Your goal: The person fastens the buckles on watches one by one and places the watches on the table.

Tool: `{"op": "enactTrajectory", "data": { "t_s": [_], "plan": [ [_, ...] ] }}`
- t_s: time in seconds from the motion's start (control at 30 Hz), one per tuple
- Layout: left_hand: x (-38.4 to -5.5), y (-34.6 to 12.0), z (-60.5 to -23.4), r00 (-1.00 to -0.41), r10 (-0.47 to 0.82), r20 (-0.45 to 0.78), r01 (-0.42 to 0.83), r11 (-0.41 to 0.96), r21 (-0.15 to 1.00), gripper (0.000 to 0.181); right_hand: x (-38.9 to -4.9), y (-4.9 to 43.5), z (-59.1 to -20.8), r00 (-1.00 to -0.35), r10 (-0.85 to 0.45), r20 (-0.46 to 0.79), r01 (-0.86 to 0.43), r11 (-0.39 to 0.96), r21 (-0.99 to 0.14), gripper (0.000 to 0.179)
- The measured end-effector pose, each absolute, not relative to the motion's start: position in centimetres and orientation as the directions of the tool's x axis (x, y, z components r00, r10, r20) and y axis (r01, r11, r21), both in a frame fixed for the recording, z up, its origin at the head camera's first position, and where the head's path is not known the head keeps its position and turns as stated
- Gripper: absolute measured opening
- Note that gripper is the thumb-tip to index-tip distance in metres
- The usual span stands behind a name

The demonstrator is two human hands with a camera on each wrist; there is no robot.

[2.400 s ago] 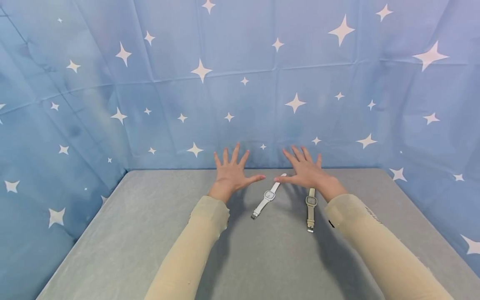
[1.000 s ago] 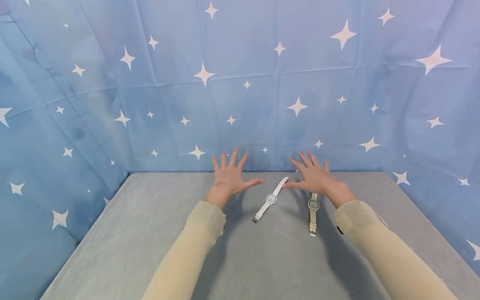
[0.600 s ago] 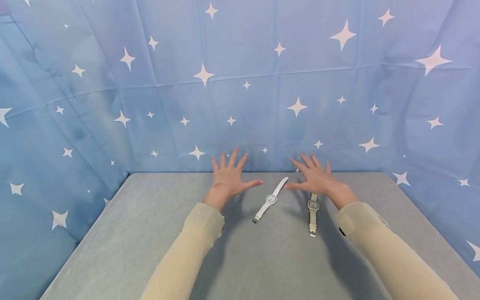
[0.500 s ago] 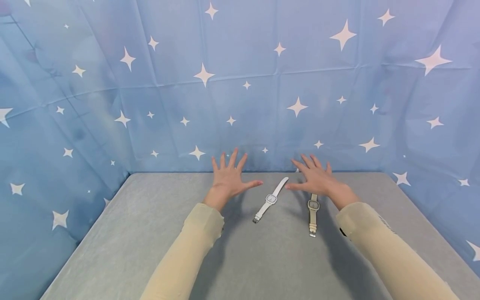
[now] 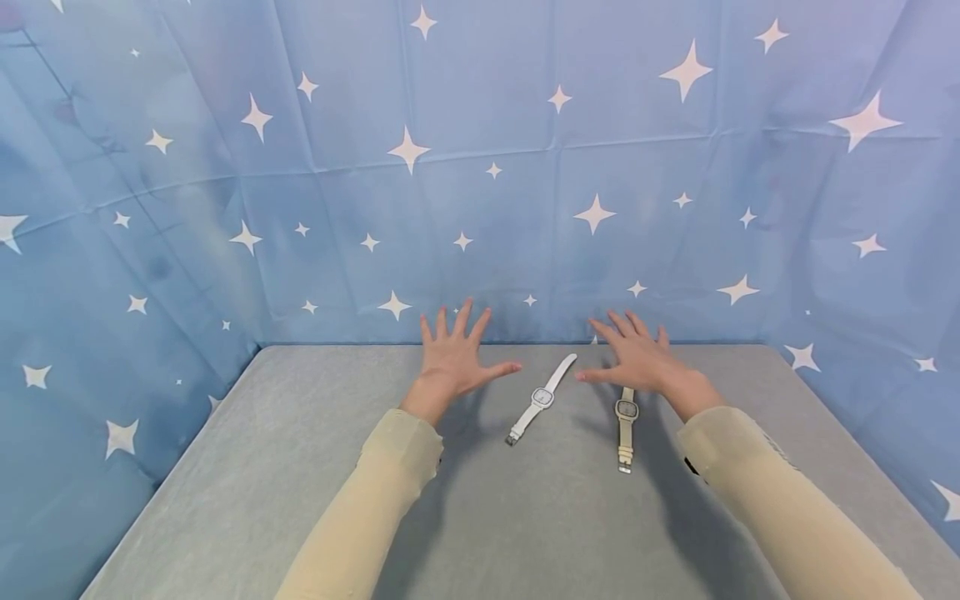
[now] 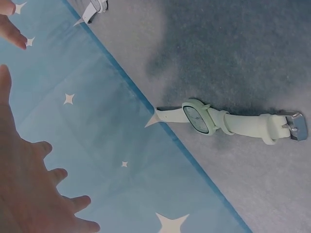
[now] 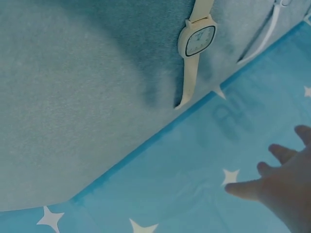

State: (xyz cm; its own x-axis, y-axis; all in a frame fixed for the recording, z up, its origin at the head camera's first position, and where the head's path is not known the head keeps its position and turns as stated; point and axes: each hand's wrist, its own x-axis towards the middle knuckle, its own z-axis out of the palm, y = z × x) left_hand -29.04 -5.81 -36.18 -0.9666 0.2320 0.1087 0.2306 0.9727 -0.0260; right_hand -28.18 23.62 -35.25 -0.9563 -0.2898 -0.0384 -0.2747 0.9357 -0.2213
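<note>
Both hands hover over the far part of a grey table with fingers spread, holding nothing. My left hand (image 5: 452, 359) is left of a white wristwatch (image 5: 542, 397), its thumb pointing toward the strap without touching. That watch lies face up, slanted, buckle toward me. My right hand (image 5: 640, 359) is above the far end of a beige wristwatch (image 5: 626, 410), hiding the tip of its strap in the head view. In the right wrist view the beige watch (image 7: 197, 39) lies flat below the hand. The left wrist view has the white watch (image 6: 197, 116) close by.
The grey tabletop (image 5: 510, 525) stretches toward me and to both sides. A blue curtain (image 5: 480, 225) with white stars hangs along the table's back edge and both sides. Beige sleeves (image 5: 367, 508) cover both forearms.
Both hands have drifted slightly apart, the left to the left, the right to the right, away from the white watch. The fingers stay spread, and both watches stay on the table.
</note>
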Motion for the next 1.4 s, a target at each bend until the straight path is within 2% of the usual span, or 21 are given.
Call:
{"op": "enactTrajectory", "data": {
  "t_s": [0.43, 1.4],
  "plan": [
    [-28.7, -6.2, -35.9, -0.949, 0.278, 0.147, 0.279, 0.960, -0.017, 0.098, -28.0, 24.1, -35.2, -0.953, -0.303, 0.012, -0.301, 0.938, -0.170, 0.107],
    [-27.2, -5.4, -34.9, -0.922, 0.345, 0.175, 0.357, 0.933, 0.042, 0.094, -27.5, 25.4, -35.4, -0.949, -0.313, 0.029, -0.312, 0.930, -0.196, 0.105]
  ]
}}
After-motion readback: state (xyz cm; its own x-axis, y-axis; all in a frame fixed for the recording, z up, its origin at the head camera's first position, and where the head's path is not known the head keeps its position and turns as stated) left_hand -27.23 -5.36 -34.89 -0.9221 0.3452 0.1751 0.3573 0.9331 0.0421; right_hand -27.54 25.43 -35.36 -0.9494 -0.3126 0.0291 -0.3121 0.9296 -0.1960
